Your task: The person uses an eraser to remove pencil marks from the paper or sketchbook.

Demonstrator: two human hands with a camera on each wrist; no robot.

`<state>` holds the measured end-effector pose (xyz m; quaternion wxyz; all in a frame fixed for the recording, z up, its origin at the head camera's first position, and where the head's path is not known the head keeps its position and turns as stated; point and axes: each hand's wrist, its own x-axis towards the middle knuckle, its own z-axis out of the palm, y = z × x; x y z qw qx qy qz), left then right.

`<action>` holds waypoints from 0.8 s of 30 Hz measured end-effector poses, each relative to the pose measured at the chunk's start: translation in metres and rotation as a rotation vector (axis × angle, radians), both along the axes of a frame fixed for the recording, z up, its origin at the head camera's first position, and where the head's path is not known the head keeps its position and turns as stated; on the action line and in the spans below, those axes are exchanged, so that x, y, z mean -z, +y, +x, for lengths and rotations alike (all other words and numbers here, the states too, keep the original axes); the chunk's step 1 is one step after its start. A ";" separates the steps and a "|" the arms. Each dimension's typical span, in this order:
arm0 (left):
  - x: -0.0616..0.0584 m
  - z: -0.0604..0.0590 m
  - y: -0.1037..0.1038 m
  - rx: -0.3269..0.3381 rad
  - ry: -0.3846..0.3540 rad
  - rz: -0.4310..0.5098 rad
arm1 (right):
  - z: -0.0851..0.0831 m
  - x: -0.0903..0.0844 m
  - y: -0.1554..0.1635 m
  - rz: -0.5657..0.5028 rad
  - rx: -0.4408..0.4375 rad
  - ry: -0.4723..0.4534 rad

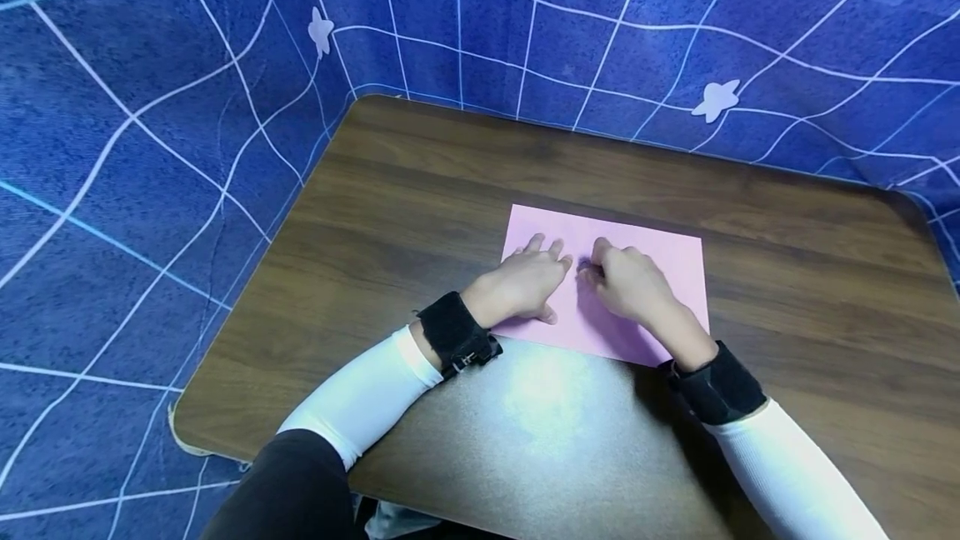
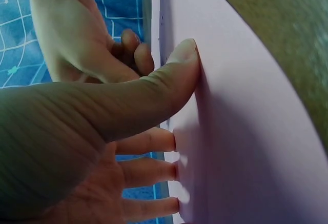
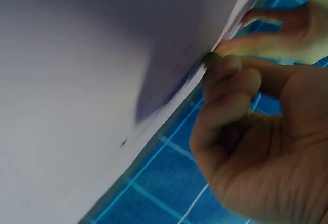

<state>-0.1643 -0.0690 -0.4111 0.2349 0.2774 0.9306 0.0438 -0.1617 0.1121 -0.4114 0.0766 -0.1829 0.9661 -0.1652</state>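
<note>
**One Light Touch Away from a Buckled Pink Sheet** [image 1: 671, 261]

The pink sheet lies on the wooden worktop [image 1: 420, 215], beneath both of my hands. My left hand [image 1: 521, 282] is spread, its fingers extended and their tips touching the sheet left of its middle. My right hand [image 1: 633, 286] has its fingers curled inward, tips bunched at the sheet just beside the left; I cannot tell whether they pinch something small. Near those tips lies a dark patch [image 3: 179, 88], perhaps partly shadow, and apart from it a short dark mark [image 3: 123, 143].

Slipping worries me most. If my left fingers go light while the right ones drag, the sheet could skate across the worktop. Pushing hard toward my left hand could pucker it between the two and leave a crease. Rubbing over the dark patch might smear it or scuff the surface. My right black strap [image 1: 717, 386] sits by the near corner and could fold it.
</note>
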 end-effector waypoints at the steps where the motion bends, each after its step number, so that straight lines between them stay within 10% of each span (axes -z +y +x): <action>1: 0.000 0.000 0.000 -0.001 0.009 0.000 | 0.004 0.000 -0.003 -0.007 -0.021 0.003; 8: 0.001 0.000 0.002 -0.003 0.029 -0.005 | 0.017 0.002 -0.009 -0.049 -0.093 -0.030; 24: -0.003 0.002 0.000 -0.015 -0.017 0.004 | -0.039 -0.004 0.028 0.109 0.162 -0.133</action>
